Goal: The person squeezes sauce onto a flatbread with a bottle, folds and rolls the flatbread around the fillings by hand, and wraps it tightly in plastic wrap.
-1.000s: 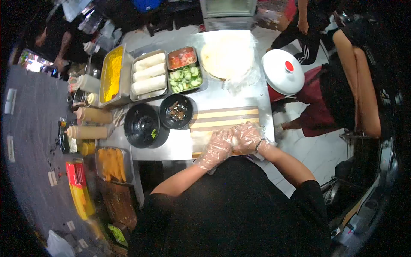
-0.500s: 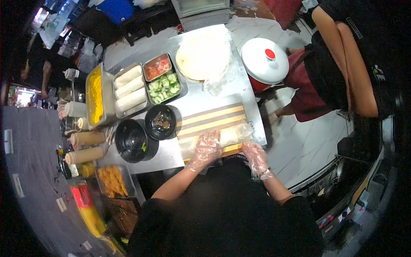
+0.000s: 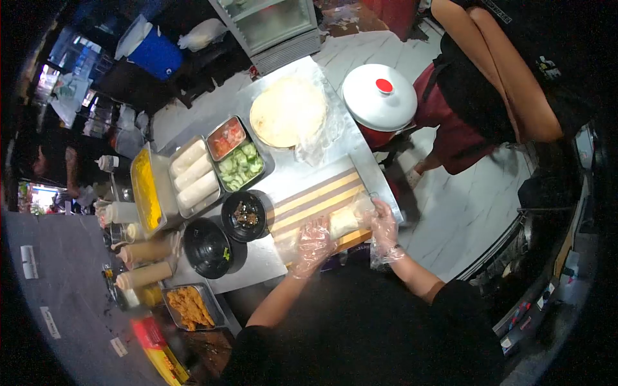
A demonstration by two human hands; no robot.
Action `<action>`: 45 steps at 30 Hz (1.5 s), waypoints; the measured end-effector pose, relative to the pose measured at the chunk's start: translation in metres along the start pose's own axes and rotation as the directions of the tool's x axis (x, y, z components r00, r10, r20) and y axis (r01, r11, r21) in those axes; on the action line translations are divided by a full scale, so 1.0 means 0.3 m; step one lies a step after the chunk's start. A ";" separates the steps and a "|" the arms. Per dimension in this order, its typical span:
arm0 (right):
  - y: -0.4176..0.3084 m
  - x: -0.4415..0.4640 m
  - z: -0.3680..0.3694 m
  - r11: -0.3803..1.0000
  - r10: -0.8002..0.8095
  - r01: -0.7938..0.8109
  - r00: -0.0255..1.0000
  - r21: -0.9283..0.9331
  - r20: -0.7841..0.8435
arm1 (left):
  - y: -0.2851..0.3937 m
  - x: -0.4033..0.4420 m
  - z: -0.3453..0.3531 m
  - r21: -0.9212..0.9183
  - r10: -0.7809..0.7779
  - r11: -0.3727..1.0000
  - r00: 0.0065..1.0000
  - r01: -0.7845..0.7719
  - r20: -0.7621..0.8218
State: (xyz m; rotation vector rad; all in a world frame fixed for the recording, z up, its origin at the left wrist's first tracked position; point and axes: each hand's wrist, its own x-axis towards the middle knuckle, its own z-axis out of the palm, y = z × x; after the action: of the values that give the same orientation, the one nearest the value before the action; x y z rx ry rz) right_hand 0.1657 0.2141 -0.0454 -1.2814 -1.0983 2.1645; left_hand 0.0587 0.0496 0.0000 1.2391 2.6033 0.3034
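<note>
A rolled tortilla wrap (image 3: pixel 345 220) in clear plastic lies along the near edge of a striped wooden board (image 3: pixel 315 196). My left hand (image 3: pixel 315 244), in a clear plastic glove, is closed round the left end of the roll. At the other end my right hand (image 3: pixel 384 230), gloved likewise, has its fingers bent round the plastic-covered tip. The short middle of the roll shows between both hands. Left of the board stand a small black bowl (image 3: pixel 244 216) with dark bits in it and a larger black bowl (image 3: pixel 206 247).
Flat tortillas (image 3: pixel 288 110) lie at the back. Trays hold finished rolls (image 3: pixel 192 170), diced tomato (image 3: pixel 226 137), cucumber (image 3: pixel 239 166), yellow shreds (image 3: pixel 147 186) and fried pieces (image 3: pixel 188 306). Sauce bottles (image 3: pixel 145 275) line the left. A lidded pot (image 3: pixel 380 96) and a person with folded arms (image 3: pixel 502 71) are on the right.
My right hand has moved up from the board's near edge onto the right end of the wrap. My left hand stays on the roll. The whole view has turned and shifted.
</note>
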 end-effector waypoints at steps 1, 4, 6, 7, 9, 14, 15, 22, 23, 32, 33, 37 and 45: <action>-0.024 0.023 -0.039 0.989 -0.092 0.103 0.989 -0.102 0.112 | -0.002 0.000 0.008 -0.004 -0.001 1.000 1.000 0.001 -0.009; -0.210 0.052 -0.062 0.942 0.168 -0.085 0.956 -0.325 0.240 | -0.013 -0.015 0.040 -0.007 -0.010 1.000 0.999 0.010 -0.035; -0.265 0.084 -0.091 0.862 0.457 -0.296 0.806 -0.413 0.376 | -0.012 -0.013 0.042 0.028 0.026 0.999 0.996 -0.023 -0.084; -0.243 0.112 -0.110 0.852 0.451 -0.253 0.799 -0.458 0.398 | -0.012 -0.011 0.042 0.051 0.016 0.999 0.998 -0.013 -0.055; -0.239 0.160 -0.127 0.791 0.421 -0.091 0.798 -0.605 0.431 | -0.012 -0.005 0.040 0.045 0.014 0.999 0.999 -0.012 -0.044; -0.271 0.147 -0.122 0.739 0.418 0.012 0.776 -0.674 0.472 | -0.012 -0.007 0.037 0.017 0.016 1.000 0.998 -0.015 -0.063; -0.268 0.139 -0.126 0.785 0.427 -0.039 0.757 -0.618 0.495 | -0.011 -0.006 0.034 0.020 0.009 1.000 0.999 -0.008 -0.043; -0.068 0.029 -0.202 0.948 0.183 -0.148 0.978 -0.283 0.101 | -0.005 -0.011 0.008 0.025 0.006 1.000 1.000 -0.006 0.001; -0.044 -0.006 -0.211 0.947 0.323 -0.317 0.934 -0.062 0.155 | -0.008 -0.012 0.011 0.028 0.006 1.000 1.000 -0.006 -0.003; -0.056 -0.102 0.085 0.946 0.278 -0.306 0.938 0.112 0.208 | -0.007 -0.016 0.014 -0.014 0.026 1.000 0.997 -0.027 -0.067; -0.027 -0.077 0.085 0.944 0.303 -0.319 0.940 0.087 0.156 | -0.006 -0.015 0.012 -0.029 -0.006 1.000 0.999 0.005 -0.039; -0.101 -0.107 0.102 0.896 0.393 -0.429 0.887 0.115 0.245 | -0.006 -0.033 0.023 0.014 -0.006 1.000 0.999 0.007 -0.051; 0.085 0.091 0.012 0.979 -0.014 0.151 0.721 -0.137 0.693 | 0.001 -0.025 -0.001 0.101 0.006 0.995 0.999 -0.002 -0.034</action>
State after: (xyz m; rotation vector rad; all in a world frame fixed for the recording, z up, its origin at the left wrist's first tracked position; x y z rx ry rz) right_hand 0.1502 0.2148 -0.0794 -0.4202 -1.6262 2.5864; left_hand 0.0635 0.0439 0.0013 1.2824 2.6756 0.1981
